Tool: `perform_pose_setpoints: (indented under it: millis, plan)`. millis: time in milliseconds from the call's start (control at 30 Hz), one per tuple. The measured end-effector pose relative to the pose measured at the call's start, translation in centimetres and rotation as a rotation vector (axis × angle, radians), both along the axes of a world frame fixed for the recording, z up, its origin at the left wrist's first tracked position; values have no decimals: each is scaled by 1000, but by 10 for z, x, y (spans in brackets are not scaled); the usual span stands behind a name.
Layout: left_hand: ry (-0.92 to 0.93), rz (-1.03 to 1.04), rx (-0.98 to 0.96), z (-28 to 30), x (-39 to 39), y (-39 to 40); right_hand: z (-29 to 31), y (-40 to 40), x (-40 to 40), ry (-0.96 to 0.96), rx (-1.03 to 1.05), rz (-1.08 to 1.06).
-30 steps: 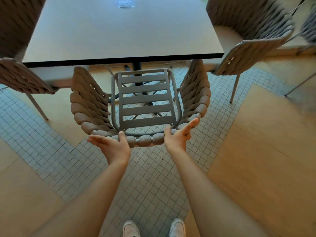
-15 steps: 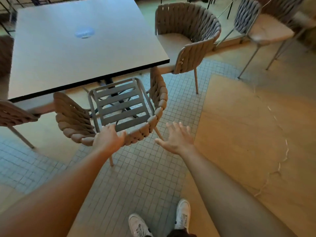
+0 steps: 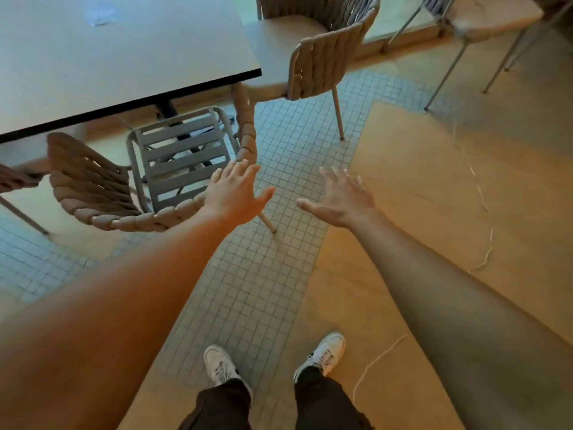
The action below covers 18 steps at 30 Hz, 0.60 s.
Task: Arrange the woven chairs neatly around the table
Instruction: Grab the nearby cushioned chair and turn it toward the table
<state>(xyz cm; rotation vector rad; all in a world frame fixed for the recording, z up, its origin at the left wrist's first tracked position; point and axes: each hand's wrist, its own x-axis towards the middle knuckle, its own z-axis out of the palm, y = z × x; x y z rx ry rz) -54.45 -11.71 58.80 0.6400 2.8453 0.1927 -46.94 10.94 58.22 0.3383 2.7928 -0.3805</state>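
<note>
Both hands empty, fingers spread: left hand [image 3: 236, 193] over the slatted-seat beige woven chair [image 3: 124, 193] tucked under the grey square table [image 3: 124, 48]; right hand [image 3: 341, 198] clear of it. Next, likely: grasp the cushioned woven chair [image 3: 322, 57] at the table's corner.

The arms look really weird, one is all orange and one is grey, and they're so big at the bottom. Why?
In the head view, warm light falls on the left arm, while the right arm lies in shade. The wide-angle lens stretches whatever is near the edges, so both forearms balloon toward the bottom corners. The right hand is also slightly blurred at its fingertips.
</note>
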Motion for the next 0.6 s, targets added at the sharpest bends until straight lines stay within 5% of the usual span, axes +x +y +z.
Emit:
perform_pose_setpoints:
  millis: [600]
  plan:
    - [83,12,72,29,-47,187,32,176,-47,72,54,86]
